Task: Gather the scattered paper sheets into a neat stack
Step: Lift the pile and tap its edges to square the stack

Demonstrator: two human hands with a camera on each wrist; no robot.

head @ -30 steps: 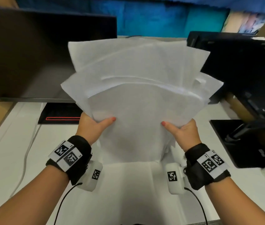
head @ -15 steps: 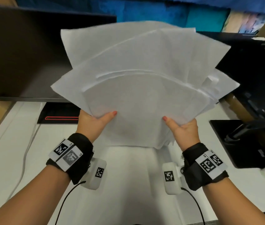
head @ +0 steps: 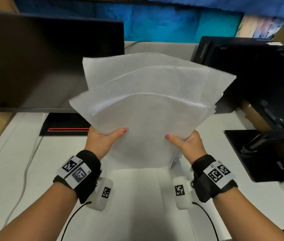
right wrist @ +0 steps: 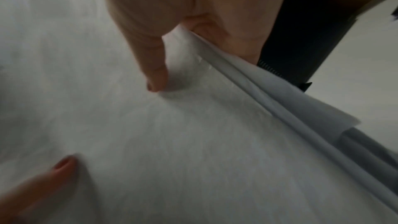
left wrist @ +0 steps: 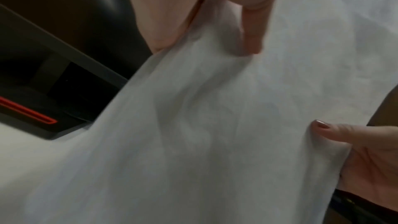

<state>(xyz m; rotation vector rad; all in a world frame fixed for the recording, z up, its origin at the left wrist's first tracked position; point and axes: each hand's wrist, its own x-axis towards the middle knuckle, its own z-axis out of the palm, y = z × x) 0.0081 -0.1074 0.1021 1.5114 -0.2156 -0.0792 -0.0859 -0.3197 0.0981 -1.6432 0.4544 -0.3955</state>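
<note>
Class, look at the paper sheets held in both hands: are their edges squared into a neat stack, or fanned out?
Fanned out. The paper sheets show several offset top edges and corners, pinched at the bottom by the left hand and right hand.

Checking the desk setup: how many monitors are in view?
2: one monitor back left behind the paper sheets, another monitor back right, partly cut off. More could sit out of frame.

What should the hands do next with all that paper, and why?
Probably tap the bottom edge of the paper sheets down on the white table so they slide level. The left hand and right hand each pinch a lower side, but the top corners fan out unevenly, so it isn't a neat stack yet.
</note>
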